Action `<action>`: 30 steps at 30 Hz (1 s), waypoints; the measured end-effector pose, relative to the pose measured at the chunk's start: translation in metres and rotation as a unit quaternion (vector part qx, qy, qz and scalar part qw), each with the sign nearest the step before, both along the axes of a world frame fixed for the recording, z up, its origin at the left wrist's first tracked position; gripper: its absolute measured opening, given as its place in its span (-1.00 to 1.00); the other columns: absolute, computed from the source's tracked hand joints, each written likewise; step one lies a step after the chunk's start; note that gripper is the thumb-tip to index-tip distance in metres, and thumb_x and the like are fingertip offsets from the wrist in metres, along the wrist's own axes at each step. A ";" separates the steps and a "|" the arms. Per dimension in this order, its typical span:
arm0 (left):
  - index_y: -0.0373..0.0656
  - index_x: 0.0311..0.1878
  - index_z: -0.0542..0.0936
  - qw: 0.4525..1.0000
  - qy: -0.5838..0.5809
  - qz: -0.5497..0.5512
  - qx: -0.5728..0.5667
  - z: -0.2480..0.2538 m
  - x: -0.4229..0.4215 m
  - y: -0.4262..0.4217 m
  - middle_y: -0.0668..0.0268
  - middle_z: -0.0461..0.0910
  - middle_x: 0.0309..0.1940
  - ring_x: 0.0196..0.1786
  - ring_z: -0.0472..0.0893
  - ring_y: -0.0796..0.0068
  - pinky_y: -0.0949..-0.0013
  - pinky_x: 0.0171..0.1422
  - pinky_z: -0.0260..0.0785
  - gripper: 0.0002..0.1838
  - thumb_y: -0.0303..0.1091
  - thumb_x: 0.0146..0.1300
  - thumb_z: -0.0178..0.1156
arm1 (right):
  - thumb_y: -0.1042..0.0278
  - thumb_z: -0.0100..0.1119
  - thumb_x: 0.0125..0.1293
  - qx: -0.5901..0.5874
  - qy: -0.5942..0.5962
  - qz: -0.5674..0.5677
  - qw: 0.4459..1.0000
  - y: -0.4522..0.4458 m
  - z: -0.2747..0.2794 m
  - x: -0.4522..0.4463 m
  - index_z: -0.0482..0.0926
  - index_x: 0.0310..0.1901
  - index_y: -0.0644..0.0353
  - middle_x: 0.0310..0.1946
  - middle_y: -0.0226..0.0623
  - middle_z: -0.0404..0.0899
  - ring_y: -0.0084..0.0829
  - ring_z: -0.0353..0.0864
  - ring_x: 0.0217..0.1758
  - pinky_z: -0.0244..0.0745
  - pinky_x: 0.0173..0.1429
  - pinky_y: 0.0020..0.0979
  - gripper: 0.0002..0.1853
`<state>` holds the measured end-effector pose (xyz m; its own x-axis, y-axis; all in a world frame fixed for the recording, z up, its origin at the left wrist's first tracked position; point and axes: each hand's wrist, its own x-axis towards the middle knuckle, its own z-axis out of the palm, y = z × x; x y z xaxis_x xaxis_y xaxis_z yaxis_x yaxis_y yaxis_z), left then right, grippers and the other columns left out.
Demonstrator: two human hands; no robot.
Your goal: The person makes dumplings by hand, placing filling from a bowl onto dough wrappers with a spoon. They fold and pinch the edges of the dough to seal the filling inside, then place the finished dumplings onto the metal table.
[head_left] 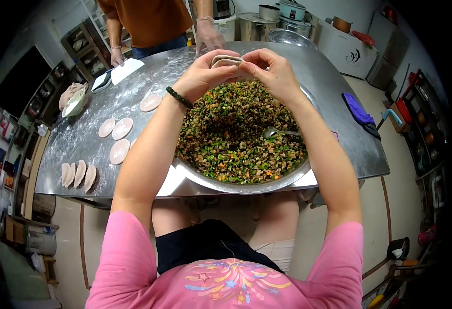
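Note:
Both my hands hold a folded dumpling (227, 61) above the far rim of a wide metal basin. My left hand (209, 72) grips its left side. The fingers of my right hand (270, 66) pinch its right end. Below them the basin (213, 185) is full of chopped filling (241, 159) in green, orange and brown. A metal spoon (272, 132) rests in the filling on the right. Several round dough wrappers (122, 129) lie on the floured table left of my left arm. Farther left, several finished dumplings (81, 173) stand in a row.
Across the metal table (334, 154) stands a person in a brown shirt (148, 20), wearing clear gloves, one hand by a white scraper-like sheet (127, 70). A bowl with dough (75, 99) sits at the left edge. A purple and black cloth item (359, 110) lies at the right edge.

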<state>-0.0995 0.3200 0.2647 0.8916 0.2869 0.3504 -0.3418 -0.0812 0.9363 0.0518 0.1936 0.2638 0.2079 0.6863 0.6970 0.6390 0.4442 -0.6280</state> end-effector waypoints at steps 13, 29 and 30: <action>-0.12 0.28 0.24 0.999 0.010 -0.017 0.030 0.000 -0.001 -0.006 0.25 0.45 0.03 0.08 0.47 0.45 0.32 0.21 0.37 -0.43 -0.41 0.21 0.18 | 0.27 0.23 0.16 0.001 -0.046 -0.019 0.999 -0.001 0.002 0.000 0.60 -0.29 0.26 -0.36 -0.31 0.57 -0.49 0.58 -0.31 0.48 -0.20 -0.47 -0.78; -0.10 0.32 0.18 0.995 0.019 -0.006 0.101 -0.002 0.002 -0.009 0.29 0.48 -0.03 -0.01 0.50 0.56 0.44 0.09 0.42 -0.32 -0.40 0.15 0.25 | 0.33 0.24 0.13 -0.011 -0.085 -0.008 0.996 -0.008 0.007 -0.007 0.59 -0.29 0.26 -0.36 -0.30 0.54 -0.46 0.58 -0.32 0.48 -0.19 -0.47 -0.82; -0.10 0.32 0.18 0.993 0.024 -0.005 0.115 -0.002 0.002 -0.009 0.30 0.47 -0.03 -0.01 0.50 0.57 0.45 0.09 0.42 -0.32 -0.40 0.15 0.25 | 0.33 0.22 0.15 -0.017 -0.097 -0.014 0.995 -0.009 0.008 -0.007 0.59 -0.28 0.26 -0.35 -0.33 0.53 -0.50 0.55 -0.31 0.45 -0.18 -0.49 -0.82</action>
<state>-0.0978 0.3108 0.2623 0.9113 0.1942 0.3631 -0.2998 -0.2914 0.9084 0.0451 0.1842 0.2718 0.0916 0.7064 0.7019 0.7618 0.4042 -0.5063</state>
